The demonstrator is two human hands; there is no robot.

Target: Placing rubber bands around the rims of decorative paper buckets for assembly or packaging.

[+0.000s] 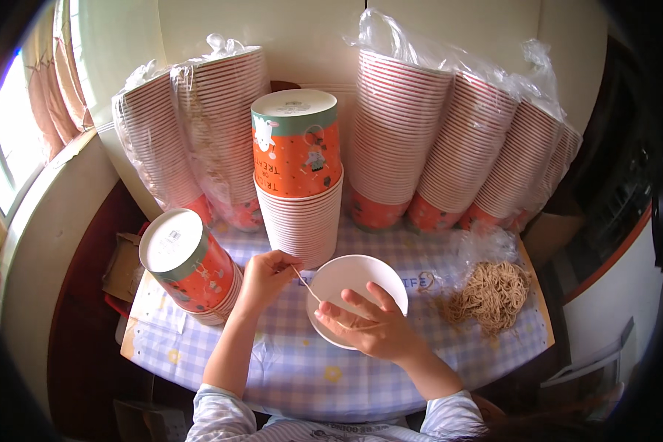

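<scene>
A thin tan cord (pixel 306 283) is pinched between the fingertips of my left hand (pixel 267 278). It slants down toward my right hand (pixel 379 331), where its lower end meets the thumb and index fingertips. The other fingers of the right hand are spread out. Below this hand lies a white paper bucket (pixel 368 274), its open mouth facing up toward me; the hand covers part of it. Just behind my left hand stands a tall stack of upside-down paper buckets (pixel 300 221), the top one orange with a green band and printed figures.
To the left leans a shorter stack of orange buckets (pixel 199 265). Plastic-wrapped bucket stacks (pixel 398 132) line the back on both sides. A tangled heap of tan cords (pixel 493 295) and clear plastic (pixel 479 247) lie on the right of the checked tablecloth (pixel 287 376).
</scene>
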